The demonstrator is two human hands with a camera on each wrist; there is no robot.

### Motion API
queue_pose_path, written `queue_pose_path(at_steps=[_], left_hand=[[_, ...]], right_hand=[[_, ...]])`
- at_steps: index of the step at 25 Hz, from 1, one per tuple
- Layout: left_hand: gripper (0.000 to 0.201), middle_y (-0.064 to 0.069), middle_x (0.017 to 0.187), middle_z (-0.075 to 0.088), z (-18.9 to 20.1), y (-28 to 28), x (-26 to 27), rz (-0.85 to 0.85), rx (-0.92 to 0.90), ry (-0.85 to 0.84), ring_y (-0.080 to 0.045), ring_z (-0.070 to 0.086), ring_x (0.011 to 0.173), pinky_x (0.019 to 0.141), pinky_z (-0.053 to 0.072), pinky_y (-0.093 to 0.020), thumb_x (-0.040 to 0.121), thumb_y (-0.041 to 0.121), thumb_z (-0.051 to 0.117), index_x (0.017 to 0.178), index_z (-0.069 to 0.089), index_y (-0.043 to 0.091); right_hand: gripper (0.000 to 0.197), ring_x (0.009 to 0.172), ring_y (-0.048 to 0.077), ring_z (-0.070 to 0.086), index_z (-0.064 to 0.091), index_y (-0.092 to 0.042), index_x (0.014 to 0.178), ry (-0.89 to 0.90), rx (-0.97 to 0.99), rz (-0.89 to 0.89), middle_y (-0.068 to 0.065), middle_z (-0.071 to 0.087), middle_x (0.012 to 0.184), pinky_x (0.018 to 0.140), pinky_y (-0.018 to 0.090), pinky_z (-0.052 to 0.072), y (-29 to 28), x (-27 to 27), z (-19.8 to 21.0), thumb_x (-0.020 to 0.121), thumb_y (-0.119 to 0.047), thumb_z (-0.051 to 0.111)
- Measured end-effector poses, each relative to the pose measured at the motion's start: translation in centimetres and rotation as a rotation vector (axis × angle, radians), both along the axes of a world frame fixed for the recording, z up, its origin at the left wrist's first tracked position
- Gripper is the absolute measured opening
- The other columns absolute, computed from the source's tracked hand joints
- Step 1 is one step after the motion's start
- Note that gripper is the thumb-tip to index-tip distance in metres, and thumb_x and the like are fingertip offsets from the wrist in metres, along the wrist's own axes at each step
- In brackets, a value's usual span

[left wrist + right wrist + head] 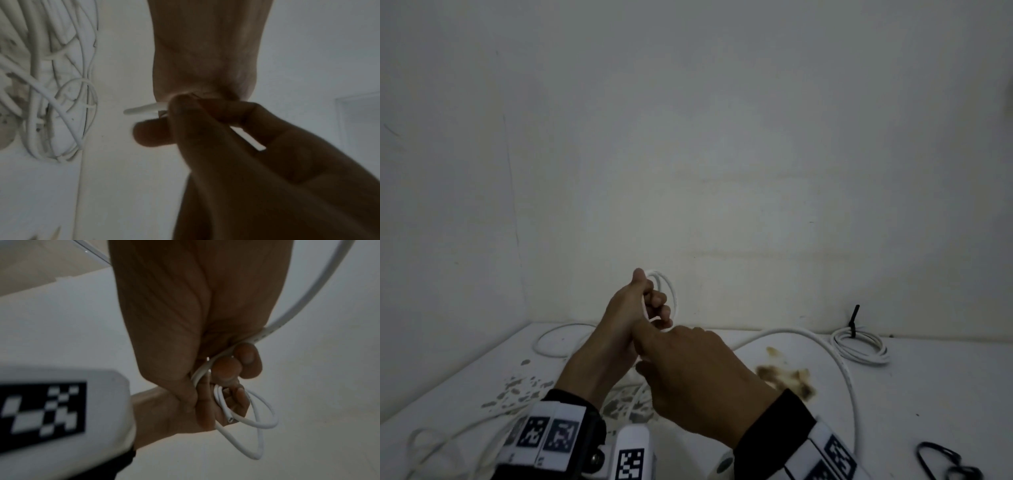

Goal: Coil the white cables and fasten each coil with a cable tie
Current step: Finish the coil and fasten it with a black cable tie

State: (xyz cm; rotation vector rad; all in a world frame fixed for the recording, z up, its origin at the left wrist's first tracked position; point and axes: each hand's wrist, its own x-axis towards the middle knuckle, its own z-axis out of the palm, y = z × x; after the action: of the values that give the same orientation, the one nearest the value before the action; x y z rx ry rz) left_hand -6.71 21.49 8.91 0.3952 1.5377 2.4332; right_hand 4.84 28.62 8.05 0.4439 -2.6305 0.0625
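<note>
Both hands are up off the table (893, 394), locked together over one white cable. The left hand (626, 318) has its fingers curled round a small coil (669, 294), a couple of loops standing out beyond its fingertips, and the right-wrist view shows the cut end of the cable (229, 419) poking out beside those fingers. The right hand (698, 377) sits just below and against the left, its fingers (236, 368) curled round the cable, pinching it where it feeds into the coil. From that grip the loose run of cable (842, 370) arcs away to the right of the hands and down onto the table. Beyond that arc, near the wall (722, 137), lies a finished coil (859, 346) bound with a black cable tie (853, 320) whose tail stands up. At the near right edge of the table lie dark looped ties (941, 459). Left of the hands, more loose white cable (558, 339) sprawls over the table, and a brown stain (784, 373) shows just right of the right hand.
</note>
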Motion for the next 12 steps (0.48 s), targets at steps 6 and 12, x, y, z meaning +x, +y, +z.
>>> queue_pose_path(at_steps=[6,12], left_hand=[[0.038,-0.015,0.086,0.052,-1.6,-0.7,1.0,-0.245,-0.339,0.311,-0.029,0.043,0.076,0.059,0.035,-0.033,0.102,0.039,0.04,0.096,0.059,0.006],[0.038,0.004,0.047,0.023,-0.8,-1.2,1.3,-0.352,-0.21,0.114,-0.006,0.014,0.034,0.041,0.008,-0.021,0.093,0.037,0.048,0.063,0.05,0.014]], right_hand=[[0.019,0.074,0.021,0.061,0.048,-0.025,0.105,0.174,-0.292,-0.063,-0.003,0.065,0.086,0.069,0.036,0.051,2.3,0.5,1.8,0.097,-0.041,0.056],[0.045,0.057,0.006,0.052,0.059,-0.028,0.085,0.141,-0.566,-0.232,-0.009,0.059,0.066,0.053,0.022,0.04,6.6,-0.9,1.6,0.07,-0.066,0.075]])
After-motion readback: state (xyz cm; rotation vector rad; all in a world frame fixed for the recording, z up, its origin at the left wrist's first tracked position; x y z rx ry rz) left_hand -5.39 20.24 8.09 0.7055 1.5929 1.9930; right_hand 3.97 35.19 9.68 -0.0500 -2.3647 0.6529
